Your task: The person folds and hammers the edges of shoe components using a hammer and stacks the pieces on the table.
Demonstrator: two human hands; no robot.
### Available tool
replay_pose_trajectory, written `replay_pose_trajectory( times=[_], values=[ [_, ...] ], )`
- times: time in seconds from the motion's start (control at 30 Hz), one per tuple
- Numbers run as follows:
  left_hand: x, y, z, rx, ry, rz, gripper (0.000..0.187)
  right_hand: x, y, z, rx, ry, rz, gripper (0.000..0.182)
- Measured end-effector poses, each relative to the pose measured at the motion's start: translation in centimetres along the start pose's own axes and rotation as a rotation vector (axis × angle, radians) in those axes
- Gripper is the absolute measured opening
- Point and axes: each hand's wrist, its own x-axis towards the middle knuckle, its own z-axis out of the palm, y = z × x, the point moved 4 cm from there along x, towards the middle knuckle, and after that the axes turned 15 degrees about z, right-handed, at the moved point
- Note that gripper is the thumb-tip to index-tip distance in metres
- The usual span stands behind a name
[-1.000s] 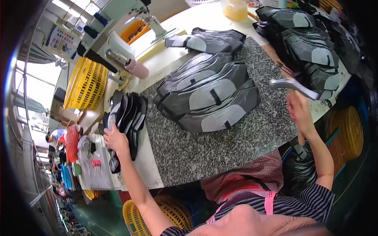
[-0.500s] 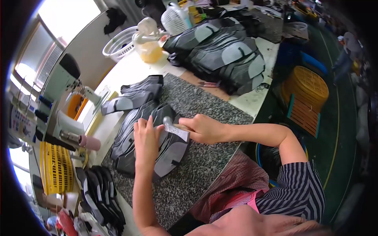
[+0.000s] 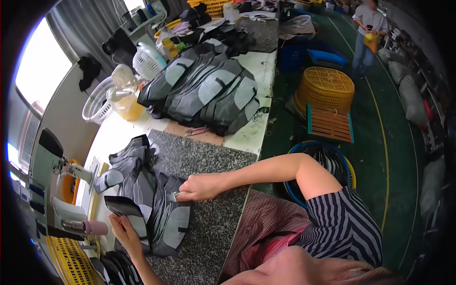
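Observation:
A dark grey shoe-upper-like piece (image 3: pixel 124 207) with a pale rounded patch is pinched in my left hand (image 3: pixel 124 232), raised at the left side of the pile. Closed around the light handle of a small tool (image 3: pixel 179 193), my right hand (image 3: pixel 202 186) rests over the pile's right edge; the tool's head is mostly hidden. The pile of overlapping grey pieces (image 3: pixel 164 223) lies below and between both hands, on a speckled stone slab (image 3: pixel 213 228). More grey pieces (image 3: pixel 128 159) lie just beyond it.
A large heap of grey pieces (image 3: pixel 204 90) lies at the back beside a glue bottle (image 3: pixel 127 105) and white basket (image 3: pixel 97 102). A sewing machine (image 3: pixel 76 173) stands left. Yellow baskets (image 3: pixel 325 90) and a blue-rimmed tub (image 3: pixel 292 187) are right. A person (image 3: pixel 369 35) stands in the aisle.
The view has swung right. My left hand has moved left, away from my right hand, and now holds a piece up. The hammer-like tool in my right hand has lowered onto the pile.

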Motion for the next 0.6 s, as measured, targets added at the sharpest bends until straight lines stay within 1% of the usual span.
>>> replay_pose_trajectory(
  times=[0.07, 0.1, 0.17, 0.2, 0.23, 0.3, 0.33, 0.37, 0.43, 0.47, 0.5, 0.53, 0.6],
  values=[
    [-0.2, -0.6, 1.2, 0.088, -0.004, 0.004, 0.018, -0.3, -0.6, -0.5, 0.049, 0.034, -0.089, 0.056],
    [-0.4, -0.7, 2.2, 0.113, -0.038, 0.002, 0.020, -0.4, -0.8, -0.7, 0.044, 0.044, -0.089, 0.056],
    [-0.5, -1.0, 4.4, 0.063, -0.030, 0.046, 0.020, -1.2, -1.8, -1.5, 0.159, 0.078, -0.188, 0.054],
    [-0.6, -1.1, 5.9, 0.072, 0.057, 0.086, 0.018, -1.5, -2.7, -1.9, 0.191, 0.105, -0.223, 0.052],
    [-0.7, -1.3, 5.9, 0.067, 0.051, 0.085, 0.018, -1.4, -3.1, -1.9, 0.195, 0.107, -0.217, 0.052],
    [-0.2, -1.1, 5.6, -0.078, 0.019, -0.001, 0.017, -0.2, -3.7, -2.3, 0.245, 0.223, -0.181, 0.050],
    [-0.6, -1.2, 5.4, -0.074, 0.015, -0.003, 0.017, 1.5, -3.1, -1.7, 0.285, 0.256, -0.186, 0.053],
    [-1.3, -1.4, 4.8, -0.010, 0.083, 0.006, 0.017, 3.1, -2.6, -1.2, 0.289, 0.253, -0.188, 0.053],
    [-2.8, -1.8, 3.5, 0.120, 0.219, 0.028, 0.017, 5.9, -1.5, 0.2, 0.226, 0.225, -0.141, 0.059],
    [-3.2, -0.5, 2.3, 0.258, 0.357, 0.115, 0.018, 7.0, -1.3, 0.9, 0.180, 0.169, -0.093, 0.068],
    [-4.0, 1.1, 0.7, 0.460, 0.532, 0.148, 0.023, 7.8, -1.2, 1.5, 0.182, 0.167, -0.093, 0.068],
    [-4.7, 2.7, -1.0, 0.592, 0.669, 0.160, 0.022, 8.4, -1.0, 2.1, 0.154, 0.154, -0.084, 0.069],
    [-6.3, 5.7, -4.1, 0.749, 0.792, 0.185, 0.022, 8.2, -1.0, 2.2, 0.113, 0.118, -0.042, 0.072]
  ],
)
